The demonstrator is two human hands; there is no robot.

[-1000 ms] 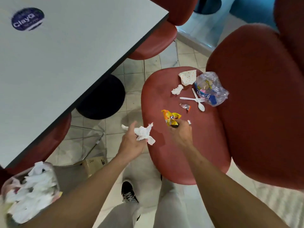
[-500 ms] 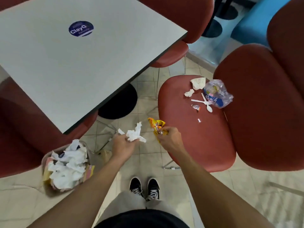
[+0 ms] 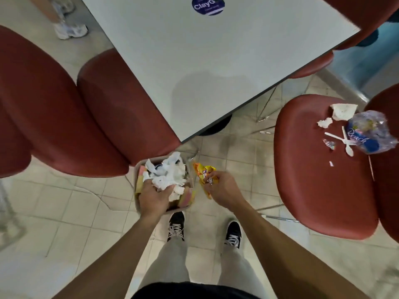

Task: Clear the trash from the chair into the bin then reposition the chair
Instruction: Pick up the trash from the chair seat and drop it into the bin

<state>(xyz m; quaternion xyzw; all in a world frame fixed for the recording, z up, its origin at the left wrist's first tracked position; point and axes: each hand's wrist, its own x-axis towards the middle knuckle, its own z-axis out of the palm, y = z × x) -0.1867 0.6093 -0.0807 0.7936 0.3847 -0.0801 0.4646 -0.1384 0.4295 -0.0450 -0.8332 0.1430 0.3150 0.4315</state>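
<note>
The beige bin (image 3: 141, 164) stands on the floor in front of my feet, full of white paper and pink-yellow scraps. My left hand (image 3: 154, 196) is down in it, fingers curled round a crumpled white napkin (image 3: 163, 182). Just right of the bin, my right hand (image 3: 223, 190) pinches a yellow snack wrapper (image 3: 204, 172). The red chair (image 3: 319, 190) at the right carries a clear plastic bag (image 3: 371, 132), a white fork and spoon (image 3: 345, 140), a folded paper piece (image 3: 343, 111), a small tissue wad (image 3: 324, 123) and a little foil wrapper (image 3: 329, 144).
A grey table (image 3: 216, 61) with a round blue sticker fills the upper middle, its corner near the bin. Two red chairs (image 3: 97, 115) stand left of the bin. Another person's shoe (image 3: 70, 29) shows at top left. My black shoes (image 3: 176, 227) stand on the tiled floor.
I have turned left from the chair to the bin. My left hand went down into the bin with the napkin, and my right hand carried the yellow wrapper beside it.
</note>
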